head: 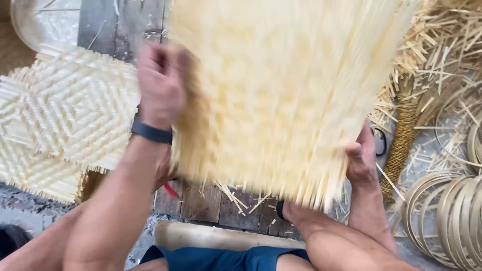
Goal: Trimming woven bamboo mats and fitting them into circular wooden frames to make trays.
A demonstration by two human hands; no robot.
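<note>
Floor: rough dark wooden planks over grey ground, seen from above, littered with pale cut strips.
Surroundings: a heap of loose straw-coloured offcuts at upper right; a stack of bent cane hoops at lower right; a stick wrapped in brown cord lying near the hoops.
Finished pieces: two woven mats with a diamond pattern lie flat at left, overlapping, their edges still fringed with loose strip ends.
Work in hand: a large woven mat of pale strips, held up off the floor in the middle of the view and blurred by motion. Its weave looks complete across the visible face; its lower edge is still a ragged fringe, so trimming or binding seems left to do.
Left hand: fingers curled closed on the mat's left edge; dark band on the wrist.
Right hand: fingers curled closed on the mat's lower right edge.
Person: seated, blue shorts, bare knees below the mat.
</note>
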